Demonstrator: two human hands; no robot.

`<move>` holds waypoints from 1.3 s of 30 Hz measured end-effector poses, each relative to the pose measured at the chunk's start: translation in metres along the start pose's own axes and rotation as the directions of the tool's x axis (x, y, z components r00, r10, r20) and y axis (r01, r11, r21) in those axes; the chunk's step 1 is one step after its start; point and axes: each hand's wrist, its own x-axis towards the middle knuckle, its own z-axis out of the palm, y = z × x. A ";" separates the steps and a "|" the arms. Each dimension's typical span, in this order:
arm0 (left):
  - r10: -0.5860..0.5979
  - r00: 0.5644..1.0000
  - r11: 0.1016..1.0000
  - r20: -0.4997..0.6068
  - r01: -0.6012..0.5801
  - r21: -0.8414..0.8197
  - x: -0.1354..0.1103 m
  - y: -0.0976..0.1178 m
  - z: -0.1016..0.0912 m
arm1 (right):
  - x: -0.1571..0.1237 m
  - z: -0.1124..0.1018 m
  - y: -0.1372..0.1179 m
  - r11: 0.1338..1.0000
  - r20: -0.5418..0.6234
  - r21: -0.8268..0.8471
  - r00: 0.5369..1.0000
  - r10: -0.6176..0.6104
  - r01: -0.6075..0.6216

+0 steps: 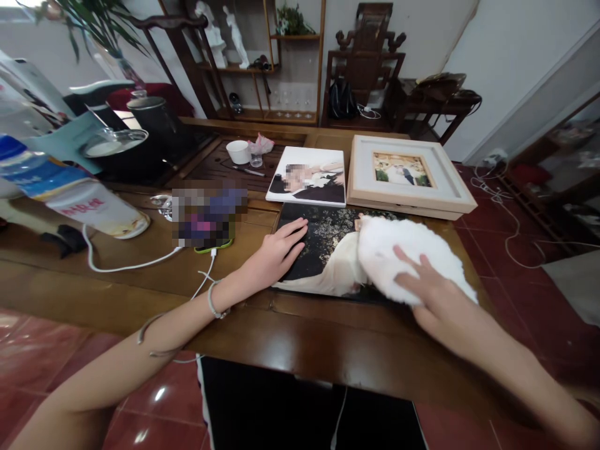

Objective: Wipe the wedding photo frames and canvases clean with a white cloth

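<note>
A dark photo panel (323, 240) lies flat on the wooden table (290, 337) in front of me. My left hand (276, 250) rests open on its left edge, fingers flat and pointing right. My right hand (431, 290) lies on a fluffy white cloth (398, 247), fingers stretched over it, pressing it onto the right side of the panel. A thin bracelet circles my left wrist.
Behind the panel lie a white photo canvas (309, 177) and a cream picture frame (405, 175). A phone (209, 215) on a white cable sits to the left, with a lying bottle (75, 190), a white cup (238, 151) and a tea tray. Shelves and chairs stand behind.
</note>
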 end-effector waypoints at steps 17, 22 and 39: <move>-0.122 0.991 0.993 0.047 0.121 0.014 -0.001 0.010 -0.003 | -0.028 0.000 -0.047 0.982 0.056 0.090 0.984 -0.172 0.166; -0.078 0.996 0.996 0.053 0.076 0.042 -0.001 0.009 -0.002 | 0.021 0.002 0.011 0.999 -0.029 0.011 0.999 -0.033 0.033; -0.020 1.000 1.000 0.017 0.019 0.009 -0.001 0.003 0.002 | 0.005 0.005 -0.066 0.974 0.066 0.132 0.979 -0.195 0.185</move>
